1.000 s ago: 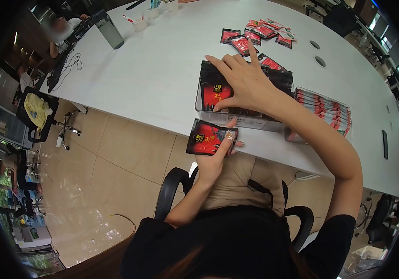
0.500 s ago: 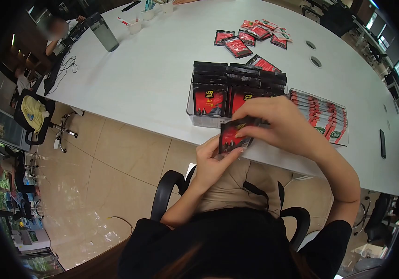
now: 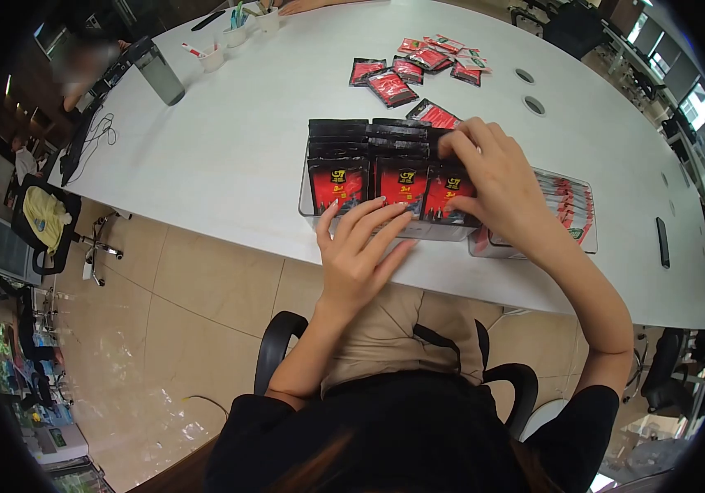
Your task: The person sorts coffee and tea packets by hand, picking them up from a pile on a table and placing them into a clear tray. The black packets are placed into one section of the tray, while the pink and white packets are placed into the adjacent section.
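Glossy foil sachets [image 3: 402, 182] fill a clear plastic bin [image 3: 311, 215] on a smooth matt-white table [image 3: 229, 140].

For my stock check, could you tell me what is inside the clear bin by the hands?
Upright black-and-red sachets fill the clear bin in rows. The right hand covers some; the floor is hidden.

The right hand [image 3: 492, 177] hides part of the rightmost sachet [image 3: 449, 197].

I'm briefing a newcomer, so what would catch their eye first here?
A clear bin packed with red-and-black sachets stands at the table's near edge. The right hand lies over its right-hand row, the left hand's spread fingers touch its front wall. Loose sachets lie farther back.
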`<state>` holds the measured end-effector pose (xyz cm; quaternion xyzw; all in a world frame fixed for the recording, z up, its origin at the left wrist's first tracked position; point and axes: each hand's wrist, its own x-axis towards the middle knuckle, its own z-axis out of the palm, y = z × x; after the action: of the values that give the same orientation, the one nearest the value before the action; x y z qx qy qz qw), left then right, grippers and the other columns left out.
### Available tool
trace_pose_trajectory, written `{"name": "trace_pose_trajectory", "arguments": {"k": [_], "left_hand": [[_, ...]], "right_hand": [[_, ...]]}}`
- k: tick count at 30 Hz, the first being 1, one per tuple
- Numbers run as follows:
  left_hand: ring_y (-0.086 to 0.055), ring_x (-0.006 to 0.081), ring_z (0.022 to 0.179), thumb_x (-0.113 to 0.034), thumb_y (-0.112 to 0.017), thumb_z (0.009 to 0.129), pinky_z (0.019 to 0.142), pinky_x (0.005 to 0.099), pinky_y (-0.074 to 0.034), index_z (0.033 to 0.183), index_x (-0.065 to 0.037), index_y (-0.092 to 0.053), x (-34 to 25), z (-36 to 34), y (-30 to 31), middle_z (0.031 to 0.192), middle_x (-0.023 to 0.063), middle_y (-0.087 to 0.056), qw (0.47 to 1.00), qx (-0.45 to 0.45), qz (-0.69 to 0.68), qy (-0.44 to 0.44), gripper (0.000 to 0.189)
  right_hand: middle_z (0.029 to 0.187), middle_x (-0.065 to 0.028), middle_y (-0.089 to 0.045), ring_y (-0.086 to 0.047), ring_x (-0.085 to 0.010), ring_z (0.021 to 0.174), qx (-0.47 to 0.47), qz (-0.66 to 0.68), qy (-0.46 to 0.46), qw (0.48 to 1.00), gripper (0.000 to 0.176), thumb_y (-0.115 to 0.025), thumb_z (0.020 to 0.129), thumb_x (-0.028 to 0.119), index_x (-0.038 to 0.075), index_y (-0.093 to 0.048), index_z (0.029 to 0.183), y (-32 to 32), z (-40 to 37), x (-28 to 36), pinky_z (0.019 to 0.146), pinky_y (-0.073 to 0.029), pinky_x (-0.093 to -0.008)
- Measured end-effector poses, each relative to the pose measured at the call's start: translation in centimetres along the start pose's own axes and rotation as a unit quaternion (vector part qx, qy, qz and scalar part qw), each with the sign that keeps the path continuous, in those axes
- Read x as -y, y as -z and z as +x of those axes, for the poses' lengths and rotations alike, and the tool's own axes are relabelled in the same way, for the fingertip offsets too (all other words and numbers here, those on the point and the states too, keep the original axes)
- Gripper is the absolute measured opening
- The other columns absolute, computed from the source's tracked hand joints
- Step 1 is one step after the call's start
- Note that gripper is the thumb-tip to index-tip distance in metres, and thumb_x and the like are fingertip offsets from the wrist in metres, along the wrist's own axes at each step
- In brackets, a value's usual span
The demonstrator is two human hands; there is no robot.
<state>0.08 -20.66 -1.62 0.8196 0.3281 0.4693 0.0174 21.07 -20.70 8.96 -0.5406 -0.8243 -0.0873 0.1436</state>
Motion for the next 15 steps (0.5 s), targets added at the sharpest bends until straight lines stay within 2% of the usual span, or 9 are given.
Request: {"name": "trace_pose_trajectory", "arguments": {"k": [4,5,8,9,12,13,15], "left_hand": [[-0.053,0.0204,0.12,-0.022,-0.075,0.077,0.107,0.041,-0.025,0.117,-0.013,-0.065,-1.0,1.5,0.4,0.123,0.0009,-0.062,0.998,0.067,0.018,0.002,0.042],[-0.052,0.0209,0.121,-0.022,-0.074,0.077,0.107,0.0411,-0.025,0.118,-0.013,-0.064,-1.1,2.2,0.6,0.125,0.0016,-0.061,0.996,0.083,0.012,-0.006,0.043],[-0.052,0.0236,0.123,-0.025,-0.074,0.076,0.106,0.0422,-0.029,0.119,-0.011,-0.063,0.1,4.9,0.9,0.127,0.0047,-0.059,0.997,0.053,0.015,-0.045,0.047],[-0.049,0.0256,0.125,-0.028,-0.077,0.071,0.105,0.0449,-0.033,0.13,-0.011,-0.056,1.0,6.0,0.7,0.132,0.0057,-0.055,0.995,0.058,0.041,-0.076,0.064],[-0.045,0.0266,0.129,-0.025,-0.083,0.063,0.106,0.0476,-0.033,0.141,-0.016,-0.044,0.7,9.4,1.3,0.139,0.0064,-0.048,0.989,0.139,0.053,-0.018,0.087],[-0.044,0.0269,0.128,-0.022,-0.087,0.054,0.107,0.0499,-0.032,0.146,-0.02,-0.034,1.4,9.8,0.8,0.137,0.0064,-0.046,0.982,0.166,0.09,-0.024,0.106],[-0.047,0.0269,0.122,-0.022,-0.087,0.052,0.106,0.049,-0.033,0.146,-0.02,-0.035,2.0,10.5,0.7,0.129,0.0066,-0.049,0.975,0.207,0.085,-0.012,0.108]], "right_hand": [[0.134,-0.015,-0.043,-0.047,-0.032,0.12,-0.009,-0.028,0.033,0.999,0.103,-0.089,0.053,0.02,0.011,-0.036,0.141,-1.4,0.7,0.1,0.097,-0.041,-0.0425],[0.138,-0.0183,-0.041,-0.044,-0.0346,0.126,0.011,0.015,0.015,1.0,0.115,-0.09,0.051,0.022,0.012,-0.027,0.147,-1.9,0.8,-0.1,0.104,-0.036,-0.0464],[0.137,-0.0182,-0.042,-0.044,-0.0359,0.125,0.018,-0.015,-0.002,1.0,0.118,-0.091,0.052,0.024,0.011,-0.024,0.149,-2.2,1.0,-0.7,0.106,-0.033,-0.0508],[0.137,-0.0182,-0.042,-0.043,-0.036,0.126,0.024,-0.012,-0.004,1.0,0.12,-0.091,0.051,0.025,0.011,-0.023,0.149,-2.2,1.1,-0.8,0.107,-0.032,-0.0518],[0.137,-0.0178,-0.042,-0.041,-0.0355,0.127,0.042,-0.008,-0.007,0.999,0.126,-0.091,0.05,0.028,0.008,-0.018,0.151,-2.4,1.0,-1.0,0.108,-0.03,-0.0541],[0.136,-0.0175,-0.043,-0.041,-0.035,0.127,0.045,-0.012,-0.008,0.999,0.127,-0.091,0.05,0.029,0.008,-0.017,0.151,-2.6,1.0,-1.0,0.108,-0.03,-0.0546],[0.133,-0.0172,-0.044,-0.041,-0.0341,0.127,0.053,-0.013,-0.01,0.998,0.129,-0.091,0.05,0.03,0.006,-0.015,0.151,-2.5,1.0,-1.1,0.108,-0.03,-0.0559]]}}
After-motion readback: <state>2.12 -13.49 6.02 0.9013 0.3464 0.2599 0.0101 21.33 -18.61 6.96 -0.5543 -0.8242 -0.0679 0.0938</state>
